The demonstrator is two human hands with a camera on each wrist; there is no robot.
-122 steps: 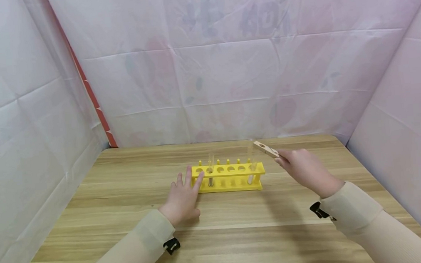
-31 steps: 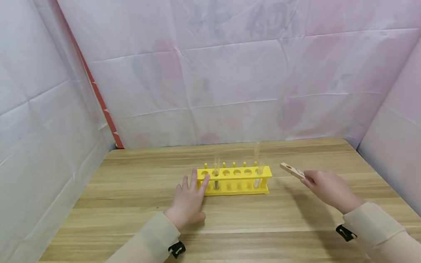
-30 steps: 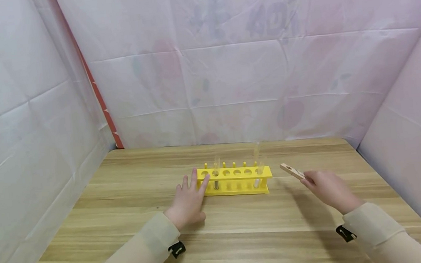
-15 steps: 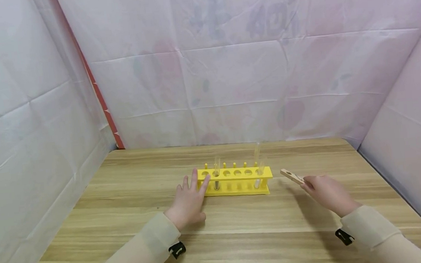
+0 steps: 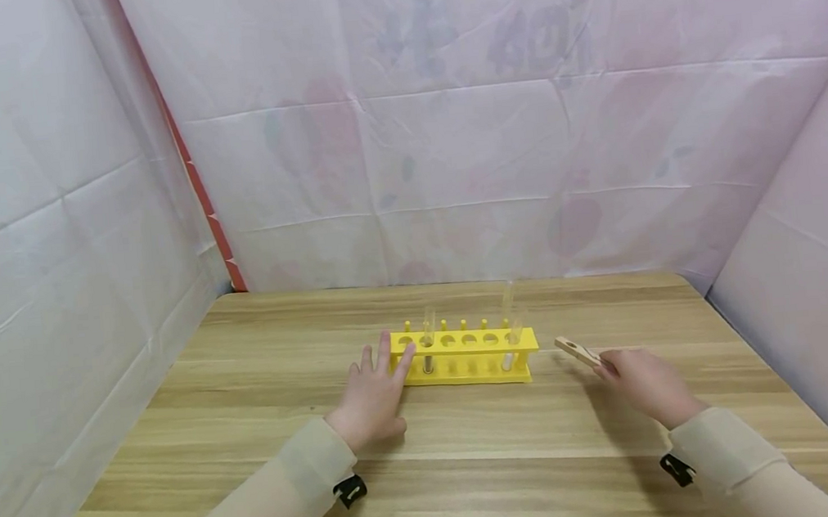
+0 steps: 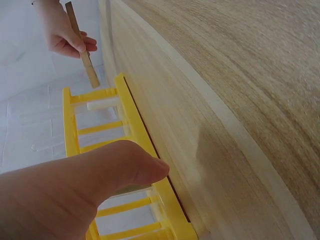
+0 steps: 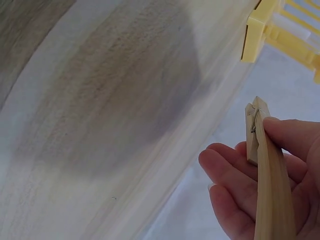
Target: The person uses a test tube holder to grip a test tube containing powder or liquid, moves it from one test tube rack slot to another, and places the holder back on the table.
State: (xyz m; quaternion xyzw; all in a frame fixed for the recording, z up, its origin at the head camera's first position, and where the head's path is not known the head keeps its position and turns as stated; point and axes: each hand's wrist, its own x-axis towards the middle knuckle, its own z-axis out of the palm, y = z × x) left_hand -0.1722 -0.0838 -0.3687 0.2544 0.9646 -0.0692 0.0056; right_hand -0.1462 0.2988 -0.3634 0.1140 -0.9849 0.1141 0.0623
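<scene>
A yellow test tube rack (image 5: 466, 351) stands on the wooden table. My left hand (image 5: 367, 398) rests at its left end, fingers spread and laid on the top bar; the left wrist view shows the thumb stretched along the front. In the second hole from the left stands a clear test tube (image 5: 429, 321) with something dark at the bottom. Another test tube (image 5: 515, 332), with white contents, is in the rightmost hole. Behind it a clear tube (image 5: 508, 296) rises above the rightmost peg. My right hand (image 5: 646, 382) holds a wooden test tube clamp (image 7: 270, 165), apart from the rack.
Several yellow pegs (image 5: 463, 325) line the rack's back. The wooden table (image 5: 493, 481) runs back to a pale printed curtain (image 5: 449, 149), with more curtain on both sides. A red strip (image 5: 211, 215) hangs at the back left corner.
Since the oldest frame, my right hand with the clamp has come down and away to the right from the rack's right end. Lately the clamp has dipped slightly. The left hand stays on the rack.
</scene>
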